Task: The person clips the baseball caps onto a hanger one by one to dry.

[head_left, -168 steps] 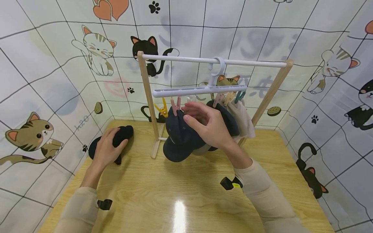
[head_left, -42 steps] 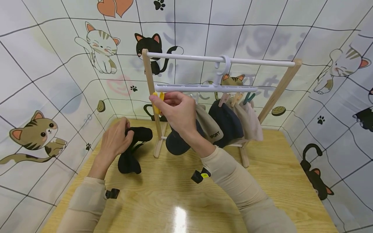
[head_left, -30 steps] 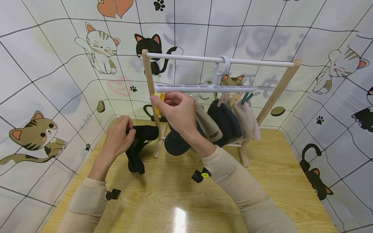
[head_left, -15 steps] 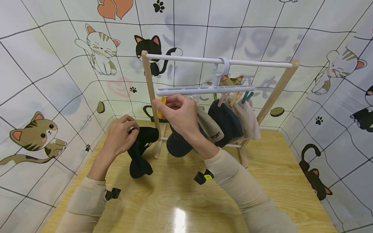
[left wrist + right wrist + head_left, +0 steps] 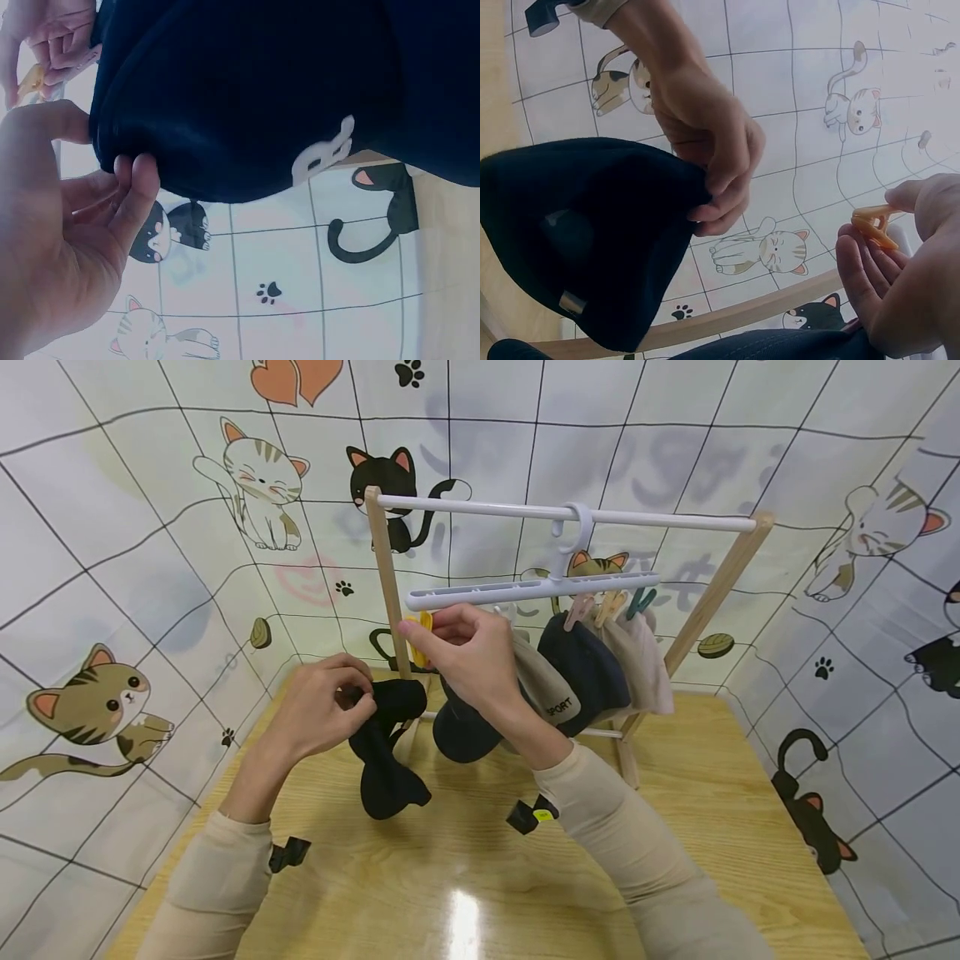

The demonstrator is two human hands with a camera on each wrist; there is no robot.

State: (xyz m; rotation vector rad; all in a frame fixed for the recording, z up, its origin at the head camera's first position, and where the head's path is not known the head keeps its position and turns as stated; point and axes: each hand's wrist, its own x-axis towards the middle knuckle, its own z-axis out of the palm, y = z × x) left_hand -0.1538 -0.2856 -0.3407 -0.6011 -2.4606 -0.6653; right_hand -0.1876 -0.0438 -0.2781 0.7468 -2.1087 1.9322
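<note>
My left hand [image 5: 318, 706] pinches the edge of a black cap [image 5: 386, 777], which hangs from the fingers left of the rack; the left wrist view shows a pale emblem [image 5: 322, 154] on it. My right hand [image 5: 476, 660] pinches a yellow clothespin [image 5: 422, 643] between thumb and fingers, just below the left end of a white hanger [image 5: 480, 596]. The right wrist view shows this clothespin [image 5: 874, 225] by the fingertips. Behind my right hand a navy cap [image 5: 461, 739] hangs, its top hidden. Beside it hangs a beige cap [image 5: 555, 697] marked SPORT.
The hanger hooks over the white rod [image 5: 480, 507] of a wooden-legged rack [image 5: 720, 593]. Farther right, a navy cap [image 5: 588, 677] and pale caps [image 5: 648, 668] hang from pink [image 5: 577, 610], orange [image 5: 611, 607] and teal [image 5: 642, 602] clothespins. A wooden table [image 5: 712, 827] lies below; cat-print cloth surrounds it.
My left hand has picked the black cap up from the table and carried it right, towards the rack. My right hand has moved left to the yellow clothespin and grips it; the hanger tilts slightly.
</note>
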